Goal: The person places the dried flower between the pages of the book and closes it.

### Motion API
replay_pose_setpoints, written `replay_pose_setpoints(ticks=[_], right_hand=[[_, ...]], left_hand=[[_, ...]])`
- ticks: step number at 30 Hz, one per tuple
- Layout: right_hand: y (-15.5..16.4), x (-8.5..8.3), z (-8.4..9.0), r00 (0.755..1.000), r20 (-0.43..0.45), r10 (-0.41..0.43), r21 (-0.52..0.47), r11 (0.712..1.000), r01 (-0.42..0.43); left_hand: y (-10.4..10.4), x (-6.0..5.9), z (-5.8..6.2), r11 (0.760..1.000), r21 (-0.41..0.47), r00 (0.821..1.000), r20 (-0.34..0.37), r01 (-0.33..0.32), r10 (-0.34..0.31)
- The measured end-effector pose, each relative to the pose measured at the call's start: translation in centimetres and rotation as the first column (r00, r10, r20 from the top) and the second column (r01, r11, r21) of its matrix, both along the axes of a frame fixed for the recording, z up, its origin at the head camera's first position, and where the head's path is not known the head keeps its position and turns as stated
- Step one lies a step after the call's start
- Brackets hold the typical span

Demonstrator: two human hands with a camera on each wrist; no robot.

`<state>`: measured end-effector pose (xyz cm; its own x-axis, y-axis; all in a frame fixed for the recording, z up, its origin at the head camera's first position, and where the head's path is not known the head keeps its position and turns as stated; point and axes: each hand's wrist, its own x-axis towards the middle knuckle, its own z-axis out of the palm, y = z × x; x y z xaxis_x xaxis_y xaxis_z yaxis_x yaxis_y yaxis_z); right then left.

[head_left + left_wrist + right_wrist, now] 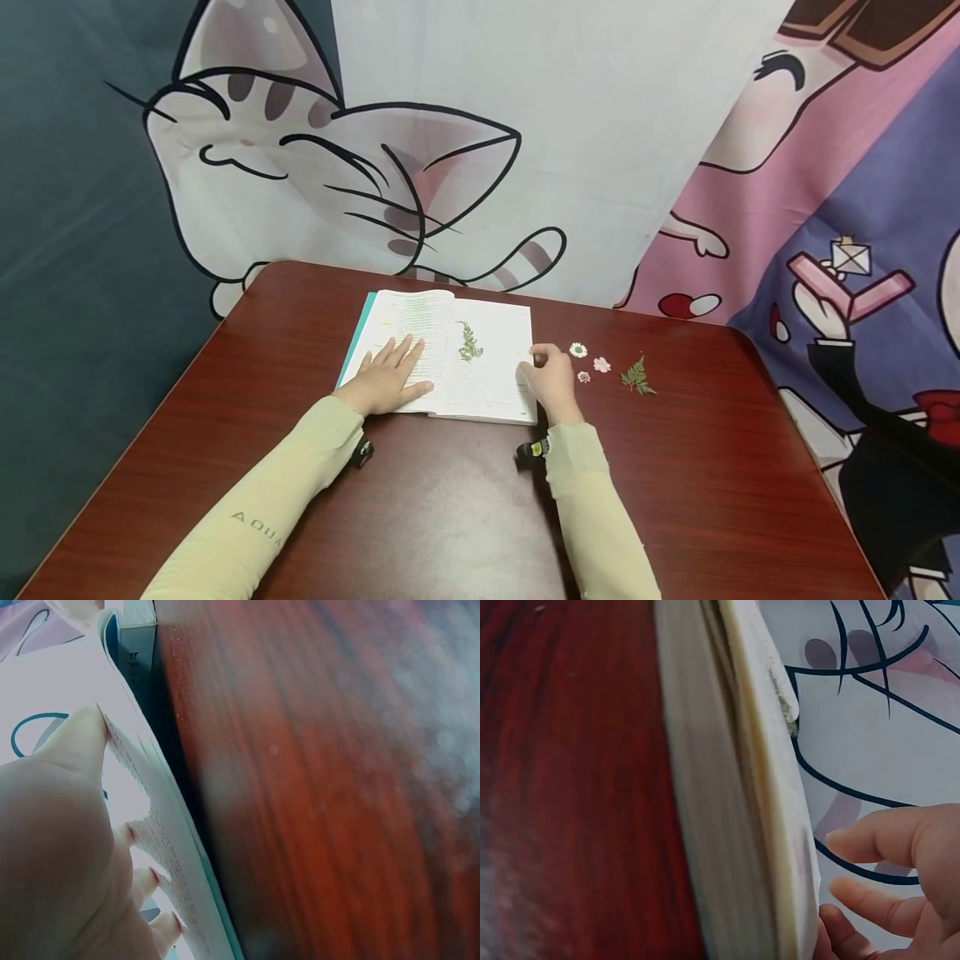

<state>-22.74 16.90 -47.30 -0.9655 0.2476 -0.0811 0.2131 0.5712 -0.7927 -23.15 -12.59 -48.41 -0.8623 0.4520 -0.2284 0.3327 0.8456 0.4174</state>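
An open book (442, 350) lies on the dark red table (450, 500). A pressed green fern sprig (469, 342) rests on its right page. My left hand (393, 367) lies flat on the left page with fingers spread; in the left wrist view the left hand (60, 847) presses on the page (142, 795). My right hand (537, 361) is at the right page's outer edge, fingers curled round it. In the right wrist view its fingers (885, 840) sit behind the slightly lifted page edge (780, 825).
Just right of the book lie a white daisy (578, 350), a pink flower (602, 364), a smaller pink flower (583, 377) and a second fern sprig (637, 377). A cartoon-printed cloth backdrop (525, 125) hangs behind the table's far edge.
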Motion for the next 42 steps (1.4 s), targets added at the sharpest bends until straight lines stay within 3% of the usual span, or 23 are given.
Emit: replay_pose_setpoints(ticks=[5, 13, 31, 37, 42], right_hand=[[-0.1, 0.1, -0.4, 0.999, 0.028, 0.022, 0.056, 0.998, -0.023], [-0.1, -0.1, -0.8, 0.999, 0.005, 0.032, 0.099, 0.995, -0.032], [-0.4, 0.0, -0.4, 1.0, 0.006, 0.013, 0.043, 0.999, -0.013], [0.1, 0.5, 0.0, 0.994, -0.002, 0.105, 0.024, 0.994, -0.105], [0.6, 1.4, 0.1, 0.968, -0.073, 0.239, 0.109, 0.967, -0.23]], left_hand=[[0.0, -0.1, -0.3, 1.0, 0.007, 1.0, -0.008, -0.004, 0.004], [0.0, -0.2, -0.4, 1.0, 0.01, 1.0, -0.011, -0.003, 0.003], [0.2, 0.5, 0.9, 1.0, -0.008, 1.0, -0.002, -0.003, 0.003], [0.1, 0.5, 1.1, 1.0, 0.009, 1.0, 0.002, 0.002, -0.002], [0.3, 0.6, 1.4, 1.0, -0.001, 1.0, 0.006, -0.001, 0.001]])
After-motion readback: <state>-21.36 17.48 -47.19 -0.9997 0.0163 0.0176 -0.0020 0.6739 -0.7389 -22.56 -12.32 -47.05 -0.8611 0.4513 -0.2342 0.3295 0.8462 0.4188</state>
